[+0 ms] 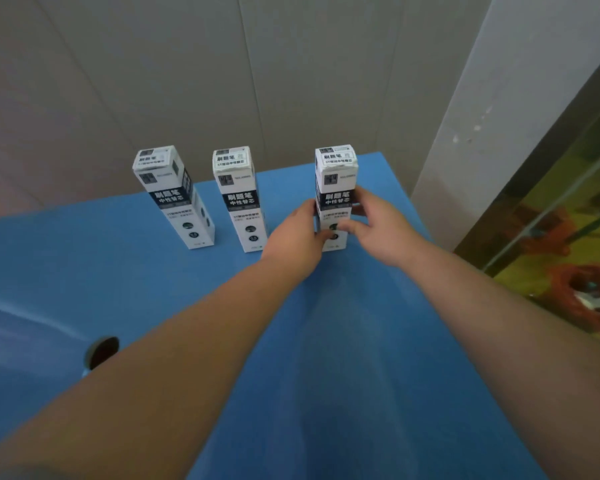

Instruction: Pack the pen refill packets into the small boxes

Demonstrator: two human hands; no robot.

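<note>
Three tall white boxes with black label bands stand upright in a row near the far edge of the blue table (pixel 343 341), all with closed tops. The left box (pixel 174 199) and the middle box (pixel 241 199) stand untouched. Both hands are around the right box (pixel 336 181). My left hand (pixel 297 237) presses its left side, and my right hand (pixel 378 226) wraps its right side and front, with the thumb across the lower label. No loose refill packets are visible.
A round hole (pixel 103 351) opens in the table surface at the left. Grey wall panels rise just behind the boxes. Beyond the table's right edge lies a floor with an orange coiled cable (pixel 575 296).
</note>
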